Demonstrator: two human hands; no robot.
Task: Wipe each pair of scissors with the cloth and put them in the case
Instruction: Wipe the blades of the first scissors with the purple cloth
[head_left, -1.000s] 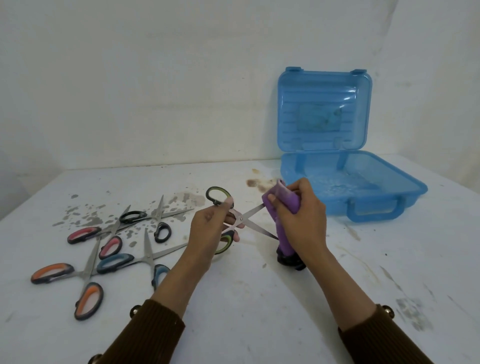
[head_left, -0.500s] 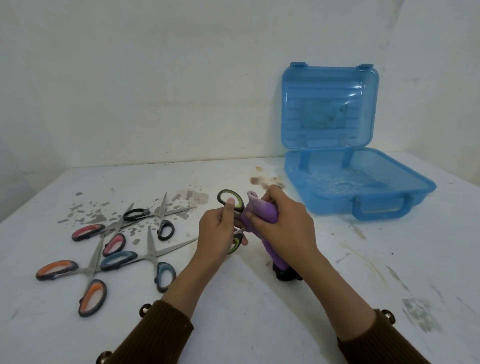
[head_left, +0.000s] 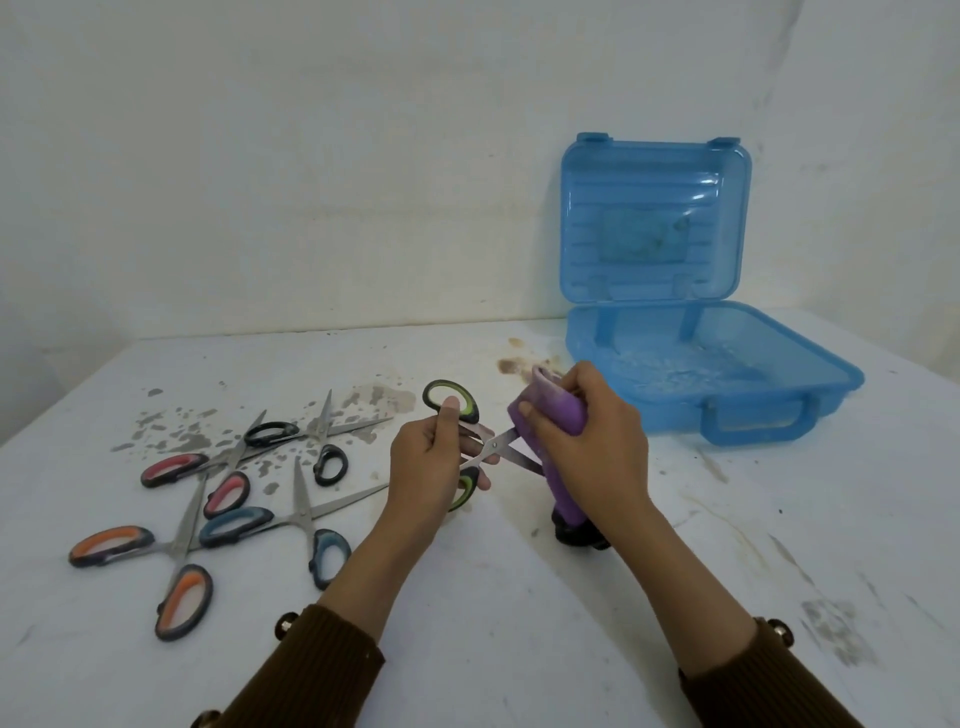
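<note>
The left hand (head_left: 426, 467) is gripping green-and-black-handled steel scissors (head_left: 496, 449) by the handles above the table, its fingers partly hiding the lower loop. The right hand (head_left: 587, 441) is clutching a folded purple cloth (head_left: 556, 415) around the spread blades, whose tips are hidden inside it. The translucent blue plastic case (head_left: 675, 408) is standing open just behind that hand, its contents hard to make out. Four other pairs (head_left: 306, 514) are lying overlapped on the stained white table (head_left: 519, 623), far left.

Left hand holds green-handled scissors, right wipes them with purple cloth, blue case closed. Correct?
No: the head view shows the blue case open, lid upright. The left hand does hold the green-handled scissors and the right hand wipes them with the purple cloth.
</note>
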